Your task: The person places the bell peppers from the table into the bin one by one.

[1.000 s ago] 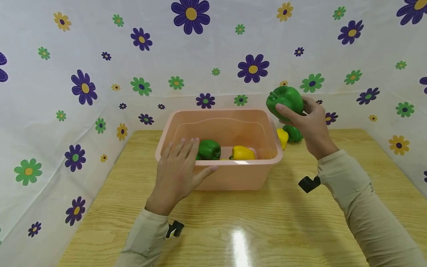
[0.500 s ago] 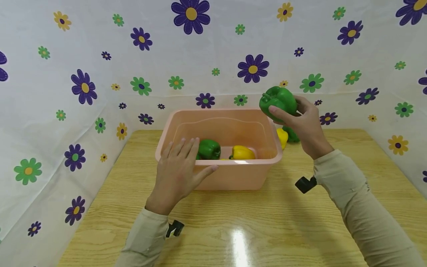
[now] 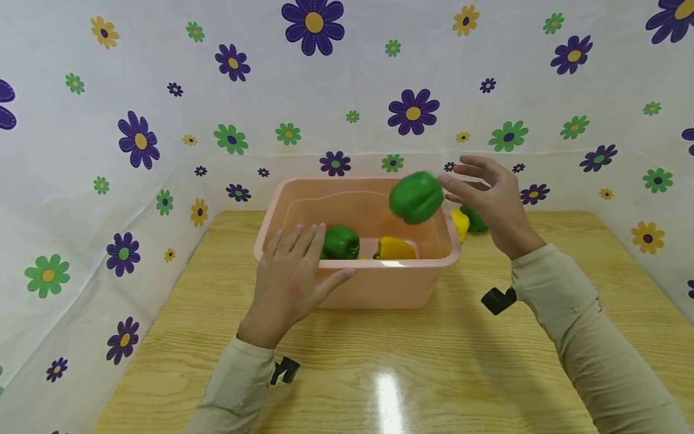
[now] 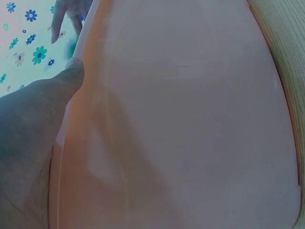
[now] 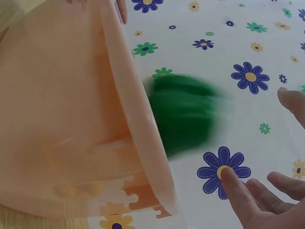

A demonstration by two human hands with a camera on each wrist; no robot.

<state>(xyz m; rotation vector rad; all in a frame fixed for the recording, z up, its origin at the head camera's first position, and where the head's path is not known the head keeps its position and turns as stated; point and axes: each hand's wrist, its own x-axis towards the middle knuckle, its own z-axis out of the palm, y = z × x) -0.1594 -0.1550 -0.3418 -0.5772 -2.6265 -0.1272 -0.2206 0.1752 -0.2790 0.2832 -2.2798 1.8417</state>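
Observation:
A green bell pepper (image 3: 416, 198) is in mid-air over the right part of a peach plastic tub (image 3: 374, 286), and it is blurred in the right wrist view. Just right of it, my right hand (image 3: 493, 202) has its fingers spread apart with nothing in them. My left hand (image 3: 287, 283) rests with straight fingers over the tub's near rim at the left. Inside the tub lie another green pepper (image 3: 343, 242) and a yellow pepper (image 3: 396, 248). The near wall and my left hand hide part of the contents.
Behind the tub's right side, a yellow pepper (image 3: 460, 225) and a green pepper (image 3: 475, 219) lie on the wooden table (image 3: 434, 367). A flower-print sheet (image 3: 303, 90) stands around the back and sides.
My right hand first moved left with the green pepper, then let it go. The pepper has dropped down and left, above the tub. My left hand has stayed in place.

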